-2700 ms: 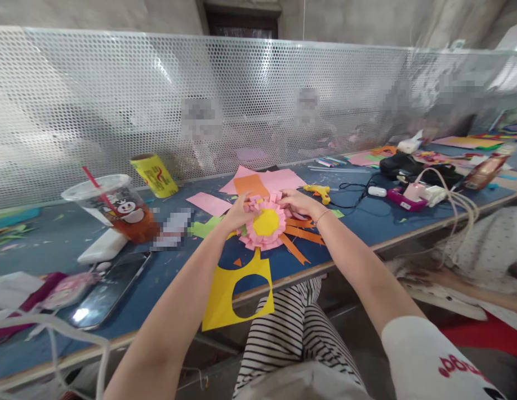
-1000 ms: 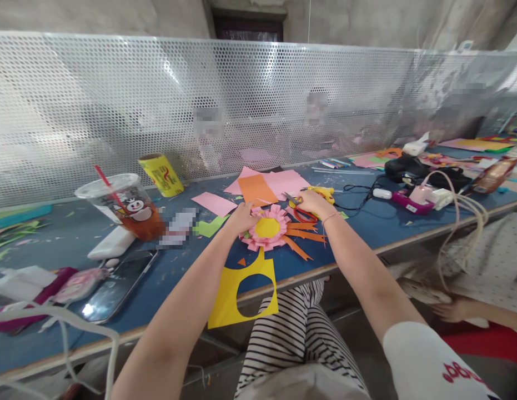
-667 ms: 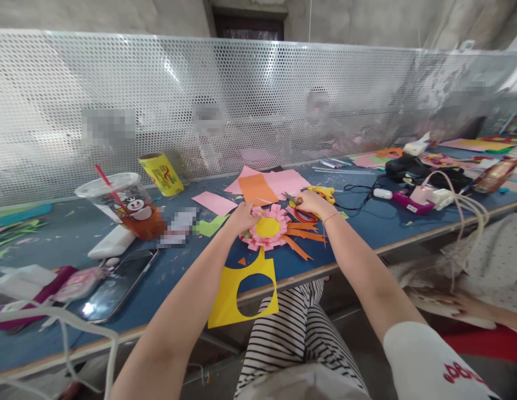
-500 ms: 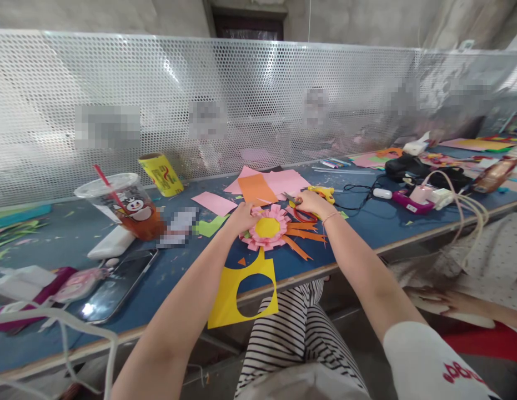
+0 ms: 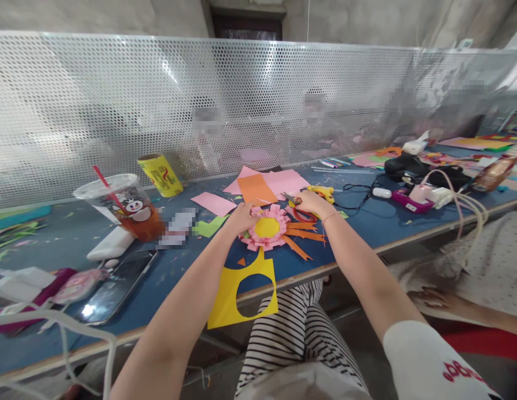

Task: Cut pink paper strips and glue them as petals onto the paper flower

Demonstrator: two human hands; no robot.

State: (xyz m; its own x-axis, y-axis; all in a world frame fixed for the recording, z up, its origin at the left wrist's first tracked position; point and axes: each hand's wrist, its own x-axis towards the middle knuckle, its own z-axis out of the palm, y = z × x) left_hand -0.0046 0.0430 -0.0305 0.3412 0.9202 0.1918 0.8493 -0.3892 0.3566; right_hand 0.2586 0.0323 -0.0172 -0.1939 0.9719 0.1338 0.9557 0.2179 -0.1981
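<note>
A pink paper flower [image 5: 282,237] with a yellow round centre lies on the blue table. My left hand [image 5: 242,218] is closed at its upper left edge, fingers pressed on the petals. To the flower's right, my right hand [image 5: 311,202] is wrapped round a pair of scissors [image 5: 290,198], blades pointing left and red-orange handles partly under the fingers. Orange paper strips [image 5: 305,234] with notched ends fan out from the flower's right side. Below it, a yellow paper sheet [image 5: 225,300] with a round hole hangs over the table edge.
Behind the flower lie pink paper [image 5: 289,182] and an orange sheet [image 5: 256,190]. A drink cup [image 5: 137,208], yellow roll [image 5: 161,176] and phone [image 5: 120,286] stand or lie left. A yellow tool [image 5: 325,193] sits beyond my right hand; another person's hand [image 5: 439,300] is at right.
My hands, the flower and the scissors keep nearly the same places. At the right, the other person's hand and arm have shifted slightly.
</note>
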